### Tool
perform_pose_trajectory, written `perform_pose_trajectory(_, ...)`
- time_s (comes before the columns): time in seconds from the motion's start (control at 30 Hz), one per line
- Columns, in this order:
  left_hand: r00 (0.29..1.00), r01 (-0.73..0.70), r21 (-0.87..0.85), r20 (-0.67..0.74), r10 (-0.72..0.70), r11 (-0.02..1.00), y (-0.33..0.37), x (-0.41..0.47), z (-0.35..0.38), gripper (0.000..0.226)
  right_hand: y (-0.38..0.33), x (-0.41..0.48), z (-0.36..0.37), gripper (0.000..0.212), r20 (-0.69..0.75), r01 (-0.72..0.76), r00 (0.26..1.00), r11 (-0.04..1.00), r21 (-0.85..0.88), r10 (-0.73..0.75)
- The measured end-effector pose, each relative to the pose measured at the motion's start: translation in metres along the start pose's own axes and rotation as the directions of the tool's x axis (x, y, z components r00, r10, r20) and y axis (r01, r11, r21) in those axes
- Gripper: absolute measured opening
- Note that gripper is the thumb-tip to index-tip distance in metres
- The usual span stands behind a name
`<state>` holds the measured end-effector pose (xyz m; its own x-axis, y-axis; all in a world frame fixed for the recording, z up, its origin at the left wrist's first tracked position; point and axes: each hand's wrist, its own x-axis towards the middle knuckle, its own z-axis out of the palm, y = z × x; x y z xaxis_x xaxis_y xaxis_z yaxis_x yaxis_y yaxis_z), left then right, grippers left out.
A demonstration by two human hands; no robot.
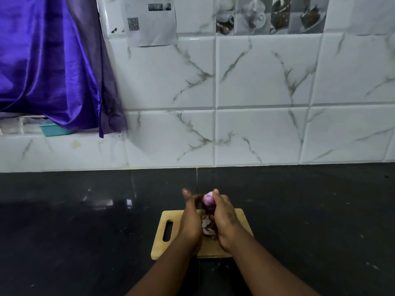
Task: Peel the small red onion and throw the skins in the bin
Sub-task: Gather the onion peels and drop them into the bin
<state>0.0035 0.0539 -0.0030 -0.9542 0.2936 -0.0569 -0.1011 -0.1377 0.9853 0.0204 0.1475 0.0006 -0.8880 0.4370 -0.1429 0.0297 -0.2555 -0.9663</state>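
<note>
Onion (pixel 208 199): small, purple-pink and shiny where it's peeled, sitting low centre of the frame, held up just past the far edge of the board between both hands.

Right hand (pixel 224 221): fingers curled snug round the onion's right side, thumb tip poking up beside the top of it. So that hand has the onion, closed pretty tight.

Left hand (pixel 189 218): on the onion's left, thumb sticking straight up and free. The other fingers reach in toward the onion's lower left, but honestly can't tell if they're pinching skin or just resting on it, that bit is dark and hidden.

Skins (pixel 207 226): a little heap of papery pale-purple bits between the two wrists, lying on the board right under the onion.

Board (pixel 159 242): light wood, slot handle on its left end, bottom centre of the frame, both forearms crossing its near edge.

Counter (pixel 85 221): glossy black, fills the whole lower half, a few light reflections left of the hands.

Wall (pixel 267 92): white marble-look tiles across the upper half.

Cloth (pixel 49 60): shiny purple fabric hanging at upper left.

Tub (pixel 53 128): small teal one peeking out under the cloth on a ledge, left edge.

Paper (pixel 149 20): a printed sheet stuck on the tiles, top centre, too blurry to read.
</note>
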Motion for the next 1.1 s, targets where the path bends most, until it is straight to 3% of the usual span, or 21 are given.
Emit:
perform_pose_trajectory(0.07,1.000,-0.022,0.140,0.017,0.020,0.990,-0.004,0.006,-0.005,0.104,-0.003,0.008,-0.003,0.040,-0.025,0.043,0.999,0.999,-0.007,-0.043)
perform_pose_trajectory(0.2,0.994,-0.092,0.379,0.092,0.061,0.921,-0.011,0.013,-0.009,0.063,-0.004,0.019,-0.011,0.037,-0.063,0.093,0.993,0.993,-0.078,-0.098)
perform_pose_trajectory(0.37,0.987,-0.138,0.414,0.135,0.089,0.900,-0.022,0.018,0.005,0.084,-0.001,0.005,-0.002,0.042,0.002,-0.040,0.999,0.998,-0.042,0.040)
perform_pose_trajectory(0.53,1.000,0.017,0.116,0.011,-0.019,0.993,-0.012,0.006,0.016,0.093,0.030,0.021,0.000,0.052,-0.011,-0.080,0.997,0.997,-0.001,0.080)
perform_pose_trajectory(0.67,0.994,0.081,-0.162,-0.065,-0.092,0.984,-0.010,-0.005,0.023,0.097,0.020,-0.005,0.012,0.049,-0.017,-0.114,0.993,0.991,0.069,0.115)
perform_pose_trajectory(0.77,0.985,0.080,-0.360,-0.116,-0.130,0.929,-0.004,-0.011,0.018,0.079,0.018,-0.017,0.014,0.048,-0.032,-0.165,0.984,0.956,0.242,0.178)
perform_pose_trajectory(0.9,0.974,0.060,-0.572,-0.148,-0.175,0.818,0.000,-0.016,0.008,0.045,0.019,-0.024,0.020,0.053,0.045,-0.189,0.979,0.807,0.560,0.198)
perform_pose_trajectory(1.1,0.988,-0.009,-0.728,-0.114,-0.108,0.686,0.007,-0.018,-0.013,0.050,0.012,-0.040,0.035,0.049,0.057,-0.125,0.991,0.661,0.740,0.123)
